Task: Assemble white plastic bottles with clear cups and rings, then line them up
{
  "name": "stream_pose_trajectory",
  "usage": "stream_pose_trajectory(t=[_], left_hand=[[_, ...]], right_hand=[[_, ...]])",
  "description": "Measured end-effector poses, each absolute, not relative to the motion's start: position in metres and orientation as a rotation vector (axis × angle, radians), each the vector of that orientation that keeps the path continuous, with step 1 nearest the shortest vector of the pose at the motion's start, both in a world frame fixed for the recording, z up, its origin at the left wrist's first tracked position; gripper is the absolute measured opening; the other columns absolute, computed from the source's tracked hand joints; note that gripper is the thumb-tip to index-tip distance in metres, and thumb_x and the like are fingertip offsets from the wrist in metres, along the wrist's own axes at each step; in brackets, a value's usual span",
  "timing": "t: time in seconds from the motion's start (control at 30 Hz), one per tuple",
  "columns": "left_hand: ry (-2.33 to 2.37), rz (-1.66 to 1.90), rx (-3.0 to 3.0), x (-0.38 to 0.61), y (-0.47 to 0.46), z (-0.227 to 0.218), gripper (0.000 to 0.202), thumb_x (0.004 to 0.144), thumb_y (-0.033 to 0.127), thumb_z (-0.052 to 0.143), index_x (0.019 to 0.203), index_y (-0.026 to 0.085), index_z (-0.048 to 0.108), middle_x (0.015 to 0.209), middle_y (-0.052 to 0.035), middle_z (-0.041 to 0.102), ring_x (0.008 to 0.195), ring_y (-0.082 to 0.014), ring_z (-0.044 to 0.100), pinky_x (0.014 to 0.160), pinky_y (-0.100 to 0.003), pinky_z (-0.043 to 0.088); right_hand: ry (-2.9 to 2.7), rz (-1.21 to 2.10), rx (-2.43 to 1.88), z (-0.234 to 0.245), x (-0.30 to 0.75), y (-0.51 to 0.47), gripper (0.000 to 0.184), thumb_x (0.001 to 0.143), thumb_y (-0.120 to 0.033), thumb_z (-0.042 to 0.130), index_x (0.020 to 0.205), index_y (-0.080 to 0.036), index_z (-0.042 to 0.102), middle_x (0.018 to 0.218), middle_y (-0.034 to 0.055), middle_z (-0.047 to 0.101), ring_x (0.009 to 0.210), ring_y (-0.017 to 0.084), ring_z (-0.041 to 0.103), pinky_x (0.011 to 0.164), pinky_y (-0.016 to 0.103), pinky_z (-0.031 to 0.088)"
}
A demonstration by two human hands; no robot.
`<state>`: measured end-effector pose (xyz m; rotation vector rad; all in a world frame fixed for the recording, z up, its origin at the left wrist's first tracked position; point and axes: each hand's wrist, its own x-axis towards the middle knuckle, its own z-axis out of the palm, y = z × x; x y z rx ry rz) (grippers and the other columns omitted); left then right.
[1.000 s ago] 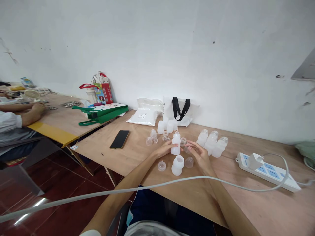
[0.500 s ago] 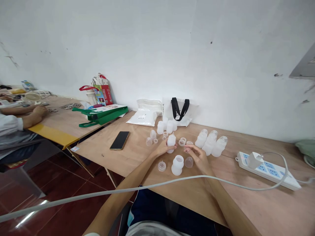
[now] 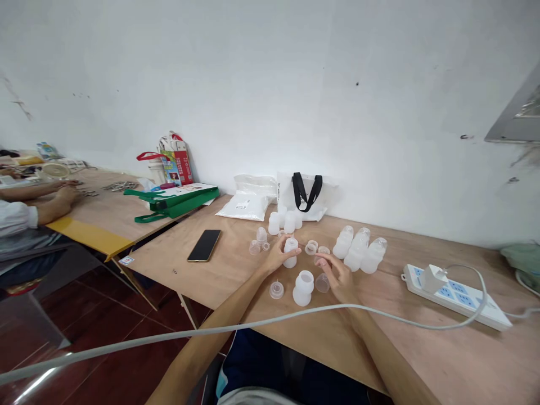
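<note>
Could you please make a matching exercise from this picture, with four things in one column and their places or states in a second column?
Things:
1. Black phone
2. Power strip
3. White bag with black handles
4. Left hand

Places or states:
A. Fingers on a small frosted bottle
B. Lying screen up on the wooden tabletop
C. At the far right, with a white plug in it
D. Standing against the wall

Pairs: 1-B, 2-C, 3-D, 4-A

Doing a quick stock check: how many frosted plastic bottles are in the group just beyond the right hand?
3, in a row beyond the right hand: the left bottle, the middle bottle and the right bottle, close together. None looks hidden.
</note>
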<state>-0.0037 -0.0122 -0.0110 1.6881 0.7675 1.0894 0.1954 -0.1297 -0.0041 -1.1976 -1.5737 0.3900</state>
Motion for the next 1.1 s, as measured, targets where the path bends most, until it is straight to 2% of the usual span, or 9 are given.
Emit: stream_pose_trajectory(t=[0.23, 0.3, 0.37, 0.43, 0.53, 0.6, 0.77, 0.9, 1.1], left_hand=[[0.898, 1.636, 1.465, -0.020, -0.042, -0.001, 0.035, 0.100, 0.056, 0.045, 0.112, 0.024, 0.053, 0.121, -0.0079, 0.060, 0.119, -0.0225, 0.057, 0.105, -0.038, 0.045], [1.005, 1.664, 1.492, -0.038, -0.061, -0.003, 0.035, 0.102, 0.056, 0.042, 0.111, 0.024, 0.053, 0.110, -0.0064, 0.061, 0.106, -0.0215, 0.060, 0.097, -0.036, 0.048], [1.018, 1.447, 1.702, -0.057, -0.082, -0.007, 0.036, 0.101, 0.056, 0.045, 0.110, 0.023, 0.056, 0.105, -0.0057, 0.062, 0.098, -0.0218, 0.061, 0.091, -0.036, 0.050], [1.014, 1.110, 1.987, -0.073, -0.099, -0.011, 0.038, 0.095, 0.056, 0.058, 0.115, 0.023, 0.060, 0.104, -0.0056, 0.064, 0.097, -0.0231, 0.061, 0.090, -0.037, 0.050], [0.955, 0.743, 2.297, -0.085, -0.112, -0.015, 0.045, 0.086, 0.053, 0.073, 0.121, 0.026, 0.063, 0.114, -0.0056, 0.067, 0.104, -0.0265, 0.061, 0.095, -0.041, 0.048], [0.899, 0.658, 2.356, -0.085, -0.115, -0.017, 0.036, 0.088, 0.047, 0.072, 0.118, 0.027, 0.066, 0.117, -0.0048, 0.067, 0.108, -0.0264, 0.062, 0.098, -0.041, 0.048], [1.024, 0.962, 2.111, -0.076, -0.112, -0.017, 0.040, 0.089, 0.045, 0.072, 0.123, 0.027, 0.061, 0.113, -0.0043, 0.069, 0.104, -0.0241, 0.064, 0.095, -0.040, 0.051], [1.011, 1.294, 2.038, -0.062, -0.109, 0.005, 0.033, 0.090, 0.046, 0.071, 0.111, 0.024, 0.062, 0.107, -0.0051, 0.070, 0.097, -0.0229, 0.064, 0.092, -0.038, 0.052], [0.756, 1.250, 2.203, -0.017, -0.092, 0.050, 0.031, 0.098, 0.041, 0.062, 0.126, 0.027, 0.065, 0.119, -0.0059, 0.066, 0.110, -0.0242, 0.063, 0.098, -0.038, 0.050]], right_hand=[[-1.691, 0.307, -1.127, -0.008, 0.192, -0.131, 0.042, 0.105, -0.051, 0.038, 0.121, -0.030, 0.071, 0.096, 0.0056, 0.074, 0.096, 0.026, 0.067, 0.090, 0.041, 0.050], [-1.687, 0.302, -1.118, -0.010, 0.190, -0.131, 0.043, 0.106, -0.051, 0.036, 0.122, -0.030, 0.071, 0.097, 0.0056, 0.074, 0.096, 0.026, 0.067, 0.090, 0.041, 0.050], [-1.686, 0.303, -1.107, -0.011, 0.189, -0.130, 0.043, 0.106, -0.049, 0.035, 0.123, -0.030, 0.070, 0.099, 0.0055, 0.074, 0.097, 0.025, 0.067, 0.090, 0.041, 0.051], [-1.693, 0.305, -1.092, -0.011, 0.188, -0.130, 0.042, 0.107, -0.048, 0.035, 0.123, -0.030, 0.070, 0.099, 0.0053, 0.074, 0.096, 0.025, 0.067, 0.089, 0.041, 0.051], [-1.701, 0.300, -1.083, -0.012, 0.187, -0.131, 0.040, 0.106, -0.046, 0.037, 0.121, -0.030, 0.071, 0.097, 0.0051, 0.074, 0.094, 0.025, 0.067, 0.087, 0.041, 0.051], [-1.706, 0.291, -1.086, -0.012, 0.187, -0.131, 0.040, 0.106, -0.045, 0.037, 0.121, -0.030, 0.071, 0.098, 0.0054, 0.074, 0.094, 0.025, 0.067, 0.087, 0.041, 0.052], [-1.724, 0.229, -1.076, -0.010, 0.189, -0.133, 0.039, 0.106, -0.042, 0.037, 0.124, -0.030, 0.070, 0.099, 0.0057, 0.074, 0.097, 0.026, 0.067, 0.090, 0.044, 0.051], [-1.729, 0.181, -1.070, -0.013, 0.189, -0.133, 0.035, 0.104, -0.044, 0.043, 0.125, -0.030, 0.067, 0.107, 0.0061, 0.074, 0.100, 0.027, 0.067, 0.093, 0.045, 0.051], [-1.583, 0.183, -1.128, -0.021, 0.181, -0.133, 0.036, 0.101, -0.048, 0.049, 0.130, -0.028, 0.060, 0.121, 0.0082, 0.071, 0.102, 0.026, 0.067, 0.097, 0.045, 0.052]])
